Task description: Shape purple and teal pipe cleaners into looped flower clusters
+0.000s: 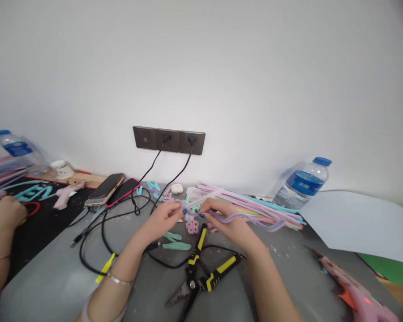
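Observation:
A fuzzy lavender pipe cleaner [235, 217] runs between my hands, its free end trailing to the right. My left hand [166, 218] pinches it between thumb and forefinger. Close beside it, my right hand [223, 219] is closed on the same pipe cleaner, fingertips nearly meeting the left ones. Just below the fingertips lies a pink flower shape [192, 226]. Teal bent pieces [176, 246] rest under my left hand. Black and yellow pliers [193, 284] lie nearer, handles spread apart, between my forearms.
A bundle of pastel pipe cleaners [255, 206] lies behind my right hand. A water bottle [304, 182] and white paper [359, 223] are at right, above a pink glue gun [359, 290]. Black cables [102, 232] and phones [105, 190] lie left. Another person's hand [3, 214] is far left.

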`<state>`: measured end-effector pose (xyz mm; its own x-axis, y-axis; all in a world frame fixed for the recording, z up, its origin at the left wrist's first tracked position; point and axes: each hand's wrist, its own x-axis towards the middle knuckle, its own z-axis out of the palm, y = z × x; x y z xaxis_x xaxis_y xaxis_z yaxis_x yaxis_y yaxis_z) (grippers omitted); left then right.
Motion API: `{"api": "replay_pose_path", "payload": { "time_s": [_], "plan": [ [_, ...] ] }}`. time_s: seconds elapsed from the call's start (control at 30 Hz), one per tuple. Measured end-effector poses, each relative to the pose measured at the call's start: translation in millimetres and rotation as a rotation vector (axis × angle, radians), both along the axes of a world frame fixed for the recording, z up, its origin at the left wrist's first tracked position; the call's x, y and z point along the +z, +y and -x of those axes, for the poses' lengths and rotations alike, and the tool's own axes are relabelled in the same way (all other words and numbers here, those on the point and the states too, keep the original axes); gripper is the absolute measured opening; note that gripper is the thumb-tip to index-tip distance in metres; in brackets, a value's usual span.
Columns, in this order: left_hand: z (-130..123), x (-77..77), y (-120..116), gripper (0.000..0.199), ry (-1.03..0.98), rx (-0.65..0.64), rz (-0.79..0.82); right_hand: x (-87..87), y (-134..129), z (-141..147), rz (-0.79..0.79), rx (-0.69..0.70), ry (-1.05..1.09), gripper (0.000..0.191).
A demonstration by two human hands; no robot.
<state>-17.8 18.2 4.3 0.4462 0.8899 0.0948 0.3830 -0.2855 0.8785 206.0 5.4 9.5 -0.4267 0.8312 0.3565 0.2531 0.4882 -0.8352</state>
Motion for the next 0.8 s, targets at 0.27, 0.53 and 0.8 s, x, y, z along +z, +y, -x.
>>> {"api": "replay_pose_path", "payload": {
  "time_s": [0.27,0.53,0.8],
  "plan": [
    [-1.8,-0.9,0.8,0.034,-0.108,-0.062,0.159,7.7,-4.9,-4.8,-0.009,-0.012,-0.002,0.009],
    [-15.1,-12.3,-15.0,0.025,0.363,-0.092,-0.104,12.9,-16.1,8.7,0.011,0.038,-0.284,0.013],
    [-4.6,15.5,-19.0,0.023,0.195,-0.675,0.261,14.0,-10.8,2.9,0.359,0.307,-0.06,0.006]
  ]
}}
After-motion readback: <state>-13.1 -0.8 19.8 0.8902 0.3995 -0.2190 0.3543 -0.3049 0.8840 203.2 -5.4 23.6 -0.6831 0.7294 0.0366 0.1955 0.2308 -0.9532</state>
